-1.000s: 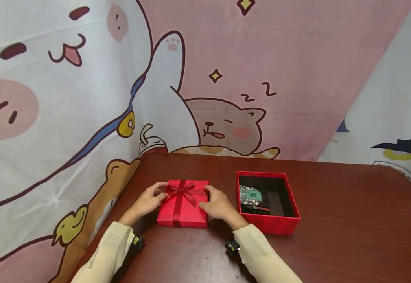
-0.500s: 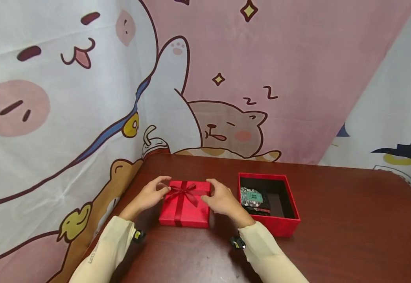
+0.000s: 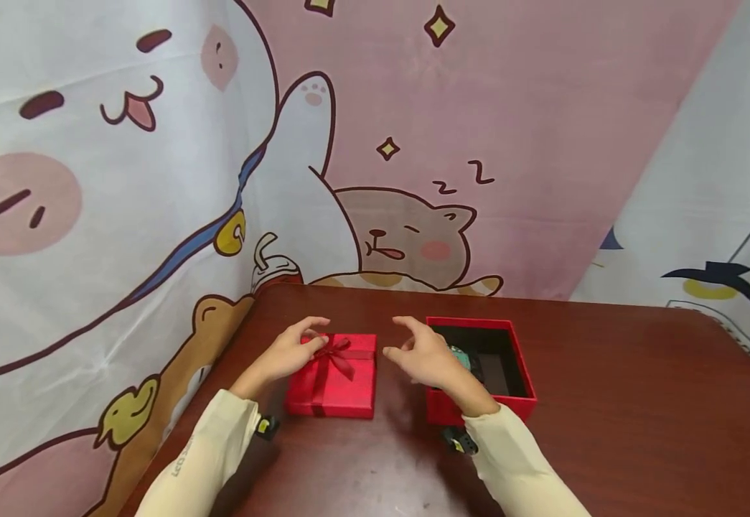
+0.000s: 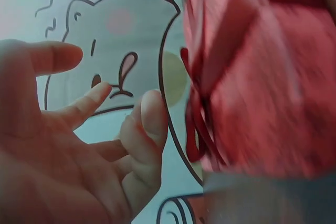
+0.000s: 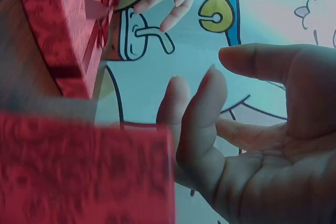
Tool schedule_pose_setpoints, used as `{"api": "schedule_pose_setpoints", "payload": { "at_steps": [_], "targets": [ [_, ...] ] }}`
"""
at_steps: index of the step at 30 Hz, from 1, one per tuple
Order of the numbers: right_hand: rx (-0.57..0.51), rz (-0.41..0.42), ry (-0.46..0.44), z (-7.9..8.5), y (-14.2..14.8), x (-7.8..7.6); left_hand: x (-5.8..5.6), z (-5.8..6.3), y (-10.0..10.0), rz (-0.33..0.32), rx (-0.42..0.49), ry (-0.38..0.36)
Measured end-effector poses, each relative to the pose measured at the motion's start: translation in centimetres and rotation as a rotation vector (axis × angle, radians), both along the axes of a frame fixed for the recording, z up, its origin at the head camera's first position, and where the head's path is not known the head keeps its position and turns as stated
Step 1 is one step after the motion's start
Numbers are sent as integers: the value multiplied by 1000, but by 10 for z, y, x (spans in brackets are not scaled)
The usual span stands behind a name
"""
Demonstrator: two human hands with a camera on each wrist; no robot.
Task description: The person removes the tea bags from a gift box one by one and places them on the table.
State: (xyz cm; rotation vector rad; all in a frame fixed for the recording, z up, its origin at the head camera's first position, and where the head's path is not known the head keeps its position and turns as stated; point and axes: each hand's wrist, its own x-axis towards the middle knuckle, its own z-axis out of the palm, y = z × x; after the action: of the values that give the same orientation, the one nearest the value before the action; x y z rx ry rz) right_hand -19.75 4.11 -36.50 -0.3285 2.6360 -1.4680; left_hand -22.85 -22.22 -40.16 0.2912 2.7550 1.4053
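The red lid (image 3: 334,384), or what looks like one, is set flat on the tabletop (image 3: 626,402), in the lower middle of the frame in the head view. A ribbon bow (image 3: 339,353) is tied on its top. Nothing is held. The left hand (image 3: 286,355) is seen over the upper left corner of the lid, with the fingers a bit bent and a wide gap in its grip; in the left wrist view, no touch on the bow is seen. The grip of the right hand (image 3: 431,357) is wide too, between the lid and the open red box (image 3: 515,408).

The bow could be squashed or pulled loose if a loop is caught by a left finger, as the loops are so near. The lid could be tipped or spun if it is picked up by the left hand alone, since its right side is not held by anything. The box could be bumped by the right sleeve (image 3: 519,467) or the black wrist camera (image 3: 460,439), as both look close to its front. By such a bump, the packet with a green label (image 3: 460,355), partly hidden by the right hand, could be shaken about.
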Motion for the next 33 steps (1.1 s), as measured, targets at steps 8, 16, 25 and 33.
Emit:
{"api": "schedule_pose_setpoints", "payload": {
  "at_steps": [8,16,25,33],
  "targets": [
    [-6,11,-15,8,29,4,-3,10,29,-19,-34,35],
    [-14,-18,-46,13,55,6,-4,11,67,-64,-3,26],
    [9,-60,-50,13,75,7,-3,5,107,-151,-62,33],
    [53,-92,-46,4,92,3,-5,-1,140,-178,-30,39]
  ]
}}
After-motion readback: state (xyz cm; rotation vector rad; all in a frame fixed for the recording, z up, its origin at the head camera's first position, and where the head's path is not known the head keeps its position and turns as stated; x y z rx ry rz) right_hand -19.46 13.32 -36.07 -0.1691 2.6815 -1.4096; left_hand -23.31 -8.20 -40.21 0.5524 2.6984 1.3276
